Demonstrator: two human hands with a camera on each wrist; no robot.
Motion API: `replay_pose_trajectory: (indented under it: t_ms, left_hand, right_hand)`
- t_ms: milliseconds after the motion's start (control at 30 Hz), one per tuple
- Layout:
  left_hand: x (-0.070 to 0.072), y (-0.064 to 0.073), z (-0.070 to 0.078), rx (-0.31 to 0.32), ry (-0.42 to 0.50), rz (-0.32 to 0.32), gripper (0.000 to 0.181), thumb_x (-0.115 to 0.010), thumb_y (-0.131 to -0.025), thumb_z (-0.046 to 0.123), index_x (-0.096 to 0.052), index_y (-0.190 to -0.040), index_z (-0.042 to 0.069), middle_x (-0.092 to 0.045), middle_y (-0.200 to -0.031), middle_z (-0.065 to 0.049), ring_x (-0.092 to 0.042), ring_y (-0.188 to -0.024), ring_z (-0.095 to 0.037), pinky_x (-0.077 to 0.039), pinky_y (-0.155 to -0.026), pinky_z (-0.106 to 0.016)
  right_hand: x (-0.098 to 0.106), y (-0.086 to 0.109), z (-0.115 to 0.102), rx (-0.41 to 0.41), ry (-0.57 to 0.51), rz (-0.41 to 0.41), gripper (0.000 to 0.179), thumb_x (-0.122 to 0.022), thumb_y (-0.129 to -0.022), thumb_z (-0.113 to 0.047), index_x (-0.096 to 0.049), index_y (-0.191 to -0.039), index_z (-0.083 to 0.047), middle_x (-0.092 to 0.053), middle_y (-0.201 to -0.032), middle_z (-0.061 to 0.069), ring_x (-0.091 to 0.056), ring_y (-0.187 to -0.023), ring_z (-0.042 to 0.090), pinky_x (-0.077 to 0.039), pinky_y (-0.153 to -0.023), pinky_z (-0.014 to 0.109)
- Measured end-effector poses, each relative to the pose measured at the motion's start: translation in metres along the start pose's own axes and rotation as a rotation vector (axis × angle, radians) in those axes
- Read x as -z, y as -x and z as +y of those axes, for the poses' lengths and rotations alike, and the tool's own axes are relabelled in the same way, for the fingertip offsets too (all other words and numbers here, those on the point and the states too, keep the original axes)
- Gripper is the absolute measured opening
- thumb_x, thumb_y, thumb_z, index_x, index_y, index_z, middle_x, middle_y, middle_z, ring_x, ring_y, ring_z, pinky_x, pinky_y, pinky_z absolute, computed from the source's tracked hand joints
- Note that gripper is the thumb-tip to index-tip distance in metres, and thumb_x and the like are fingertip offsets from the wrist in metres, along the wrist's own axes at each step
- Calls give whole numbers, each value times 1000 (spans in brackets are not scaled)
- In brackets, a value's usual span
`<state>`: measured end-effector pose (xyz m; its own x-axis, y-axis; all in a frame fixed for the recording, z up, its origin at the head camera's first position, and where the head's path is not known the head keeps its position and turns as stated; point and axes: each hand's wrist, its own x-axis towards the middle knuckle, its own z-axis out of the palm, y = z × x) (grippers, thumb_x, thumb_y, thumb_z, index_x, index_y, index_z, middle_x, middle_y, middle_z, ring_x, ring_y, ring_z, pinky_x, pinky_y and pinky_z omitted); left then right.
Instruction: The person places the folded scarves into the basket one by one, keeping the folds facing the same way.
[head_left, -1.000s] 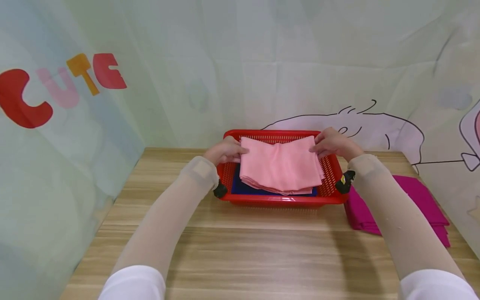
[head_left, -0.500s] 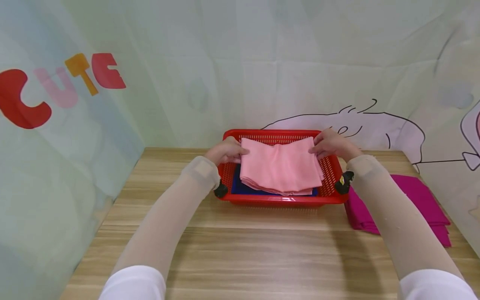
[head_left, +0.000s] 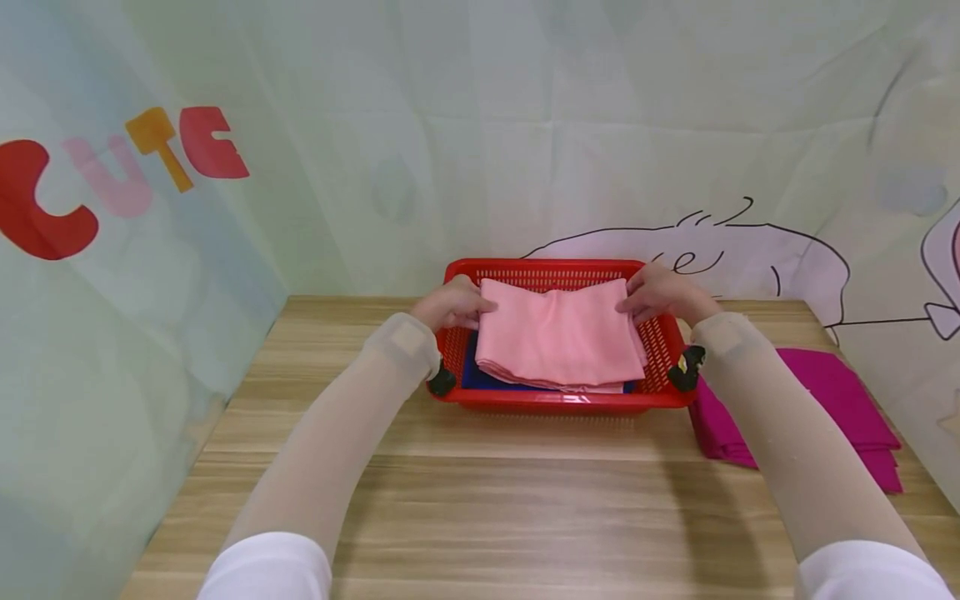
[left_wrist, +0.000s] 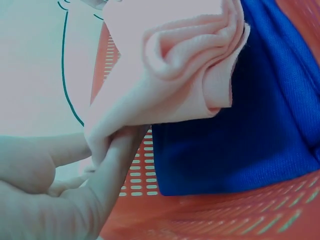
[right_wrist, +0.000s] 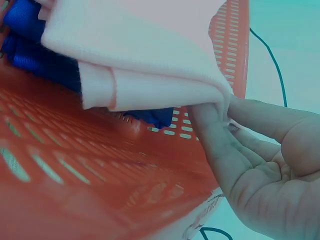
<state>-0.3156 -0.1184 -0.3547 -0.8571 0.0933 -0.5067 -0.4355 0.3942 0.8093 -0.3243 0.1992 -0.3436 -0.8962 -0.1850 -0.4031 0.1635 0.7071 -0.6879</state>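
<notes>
A folded pink cloth (head_left: 558, 337) is held over a red plastic basket (head_left: 555, 400), above a folded blue cloth (left_wrist: 225, 155) lying inside it. My left hand (head_left: 454, 304) pinches the pink cloth's far left corner between thumb and fingers. At the far right corner, my right hand (head_left: 663, 293) pinches the same cloth. In the left wrist view, the layered folds of the pink cloth (left_wrist: 170, 65) hang over the blue one. Much of the blue cloth (right_wrist: 40, 55) is hidden under the pink in the right wrist view.
A folded magenta cloth (head_left: 832, 400) lies on the wooden table (head_left: 480, 517) to the right of the basket, partly behind my right forearm. A printed fabric backdrop (head_left: 480, 150) stands close behind the basket and along the table's left side.
Both hands and the pink cloth have come down very slightly in the basket. The grip at both corners is the same, and the basket and magenta cloth have stayed put.
</notes>
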Motion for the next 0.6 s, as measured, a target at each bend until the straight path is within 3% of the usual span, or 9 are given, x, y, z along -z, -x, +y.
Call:
replay_pose_trajectory:
  t_ms: [333, 600]
  left_hand:
    - [1, 5, 2, 1, -100, -38, 37, -66, -96, 8, -54, -129, -5, -59, -112, -17, -63, -87, -25, -60, -79, -36]
    - [1, 7, 4, 16, -141, -59, 37, -63, -98, 7, -51, -130, -6, -56, -111, -17, -62, -90, -26, -58, -84, -39]
  right_hand:
    - [-3, 1, -1, -9, 76, 16, 41, -68, -94, -6, -54, -127, 12, -57, -118, 27, -63, -89, 30, -59, -81, 36]
    - [-6, -2, -2, -11, 129, 49, 41, -68, -93, -2, -51, -126, 14, -56, -116, 29, -64, -90, 33, -59, -82, 39]
